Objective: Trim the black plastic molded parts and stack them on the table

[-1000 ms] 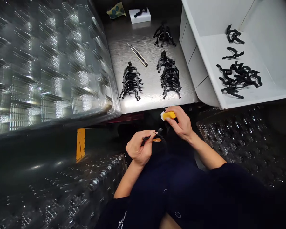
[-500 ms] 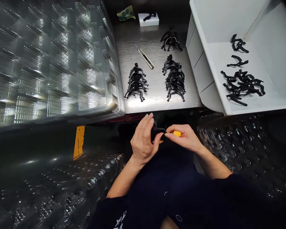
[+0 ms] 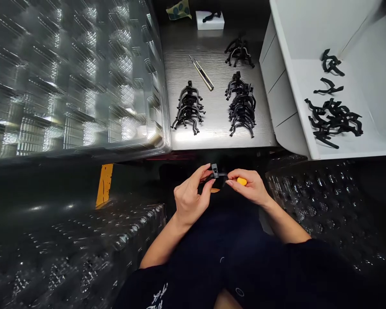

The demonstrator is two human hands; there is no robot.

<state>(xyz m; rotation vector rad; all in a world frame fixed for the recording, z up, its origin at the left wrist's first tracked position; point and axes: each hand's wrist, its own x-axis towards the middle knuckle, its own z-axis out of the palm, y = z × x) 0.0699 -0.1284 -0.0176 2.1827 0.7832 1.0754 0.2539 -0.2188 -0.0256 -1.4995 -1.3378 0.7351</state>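
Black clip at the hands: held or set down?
Held: the left hand pinches the black plastic clip, its far end reaching the right hand, which grips a yellow object.

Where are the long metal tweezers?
In the head view, the tweezers lie on the steel table, just above the left pile of black plastic clips and up and to the left of the right pile.
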